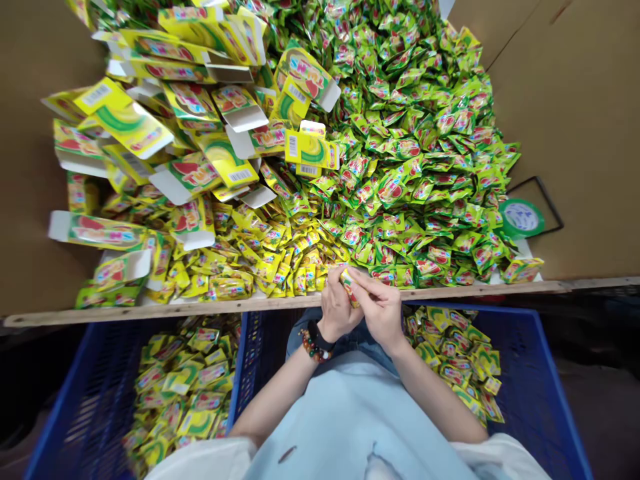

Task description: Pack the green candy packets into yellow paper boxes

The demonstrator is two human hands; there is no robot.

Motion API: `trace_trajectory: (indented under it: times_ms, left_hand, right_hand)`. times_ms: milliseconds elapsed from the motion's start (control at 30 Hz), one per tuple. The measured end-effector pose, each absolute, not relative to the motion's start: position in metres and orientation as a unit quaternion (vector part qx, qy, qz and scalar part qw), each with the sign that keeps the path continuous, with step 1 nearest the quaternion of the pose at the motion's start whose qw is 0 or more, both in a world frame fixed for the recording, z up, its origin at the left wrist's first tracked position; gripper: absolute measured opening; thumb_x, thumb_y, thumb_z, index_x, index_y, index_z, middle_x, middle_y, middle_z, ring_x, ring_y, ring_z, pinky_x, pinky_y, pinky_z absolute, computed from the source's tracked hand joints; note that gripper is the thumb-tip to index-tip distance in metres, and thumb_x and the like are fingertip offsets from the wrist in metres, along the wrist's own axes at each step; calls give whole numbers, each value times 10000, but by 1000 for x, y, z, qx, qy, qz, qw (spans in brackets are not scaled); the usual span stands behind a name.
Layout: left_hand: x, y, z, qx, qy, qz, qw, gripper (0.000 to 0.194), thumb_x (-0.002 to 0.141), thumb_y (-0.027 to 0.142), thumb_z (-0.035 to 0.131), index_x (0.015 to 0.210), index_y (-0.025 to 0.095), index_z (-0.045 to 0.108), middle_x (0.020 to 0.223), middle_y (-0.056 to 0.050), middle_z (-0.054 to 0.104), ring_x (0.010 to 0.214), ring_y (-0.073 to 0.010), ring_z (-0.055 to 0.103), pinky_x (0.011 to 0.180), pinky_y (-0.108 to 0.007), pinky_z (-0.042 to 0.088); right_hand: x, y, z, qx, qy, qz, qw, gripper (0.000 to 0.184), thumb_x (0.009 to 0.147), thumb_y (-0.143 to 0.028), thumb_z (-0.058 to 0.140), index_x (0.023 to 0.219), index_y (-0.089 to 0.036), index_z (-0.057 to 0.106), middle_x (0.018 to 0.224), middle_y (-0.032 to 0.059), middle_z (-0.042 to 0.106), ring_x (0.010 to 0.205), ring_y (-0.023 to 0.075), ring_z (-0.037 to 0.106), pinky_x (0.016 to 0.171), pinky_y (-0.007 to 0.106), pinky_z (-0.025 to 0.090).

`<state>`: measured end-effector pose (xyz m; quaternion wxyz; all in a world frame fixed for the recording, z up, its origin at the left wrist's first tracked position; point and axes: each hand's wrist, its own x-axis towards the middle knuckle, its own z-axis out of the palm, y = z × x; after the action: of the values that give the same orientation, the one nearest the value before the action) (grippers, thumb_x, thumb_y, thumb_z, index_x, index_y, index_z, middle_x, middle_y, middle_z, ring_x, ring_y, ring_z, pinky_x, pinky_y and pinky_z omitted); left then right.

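Observation:
Close to my body, at the wooden front edge of the table, my two hands meet around a small printed candy box (pixel 349 287) in yellow, red and green. My left hand (pixel 336 308) is closed around its left side, a beaded bracelet on the wrist. With bent fingers my right hand (pixel 380 308) pinches the box's top right part. Fingers cover most of the box. Just beyond my hands lie yellow candy packets (pixel 295 257) on the left and a big heap of green candy packets (pixel 405 153) on the right.
Open cardboard boxes (pixel 195 160) are piled at the left. Green tape (pixel 521 219) lies at the right beside a black frame (pixel 553 203). A wooden strip (pixel 150 311) edges the table. Below stand a left blue crate (pixel 75 400) and a right blue crate (pixel 540 373) with filled boxes.

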<state>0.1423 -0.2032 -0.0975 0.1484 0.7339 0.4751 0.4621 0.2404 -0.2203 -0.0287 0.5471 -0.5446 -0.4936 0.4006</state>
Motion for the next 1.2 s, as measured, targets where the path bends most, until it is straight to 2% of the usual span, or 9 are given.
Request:
trace_trajectory:
  times_ms: [100,267,433,567,733,833,1000,1100,1200]
  left_hand:
    - [141,-204,-100,724,476,476,149,593,914,371,488,1424,179,255,1237,-181,549,1109,-274,614,873,-435,547]
    - [142,-203,-97,735,455,479,150,488,966,317,368,1428,195,270,1211,-154,553,1091,-241,611,873,-412,531]
    - [117,-206,-74,778,434,423,166,765,820,645,563,1378,161,361,1154,-154,580,987,-263,608,816,-403,526]
    - [85,-204,-60,726,596,343,33,312,873,436,604,1063,188,606,1012,-114,609,966,-270,572,844,-403,471]
    - [72,-191,-62,722,641,256,-42,173,819,363,650,844,193,632,892,-97,590,823,-259,549,641,-331,431]
    - [71,-189,-62,729,644,228,-42,70,807,259,627,797,190,636,853,-84,587,795,-243,553,632,-320,426]
    - [70,-194,-59,703,633,325,2,77,832,194,573,782,193,631,877,-71,627,867,-236,600,763,-356,474]
    - [79,-197,-55,645,599,446,165,80,872,224,532,836,192,597,898,-47,659,871,-190,639,795,-326,505]
    - [94,-200,-51,562,554,490,369,117,885,291,533,841,187,563,721,11,617,622,-116,589,587,-223,473]
  right_hand:
    - [239,-221,-36,-519,-568,355,531,330,845,-188,631,1159,-255,710,1209,53,698,1150,242,666,1022,436,538]
    - [238,-223,-40,-517,-590,319,531,315,869,-188,606,1143,-296,719,1180,33,720,1103,221,692,980,404,564]
    - [303,-258,-20,-634,-593,241,433,225,849,-244,611,994,-286,777,980,44,786,917,254,747,840,408,601]
    - [355,-272,-23,-723,-649,98,216,154,830,-308,638,853,-271,785,872,78,783,759,261,725,687,382,576]
    - [328,-227,-50,-667,-716,30,202,315,875,-171,565,1153,-243,695,1090,128,669,1000,274,602,835,430,507]
    - [313,-207,-59,-664,-726,23,177,259,847,-149,619,1083,-209,708,1120,158,626,1076,313,532,870,478,459]
    - [312,-213,-54,-622,-707,171,291,125,899,-154,569,894,-202,685,953,73,697,998,255,603,931,490,401]
    - [297,-213,-43,-568,-633,316,420,90,894,-241,597,878,-211,680,872,38,696,866,200,641,850,382,468]
    - [275,-204,-37,-516,-583,424,464,110,874,-294,602,852,-210,668,1032,70,685,1002,204,638,818,319,499]
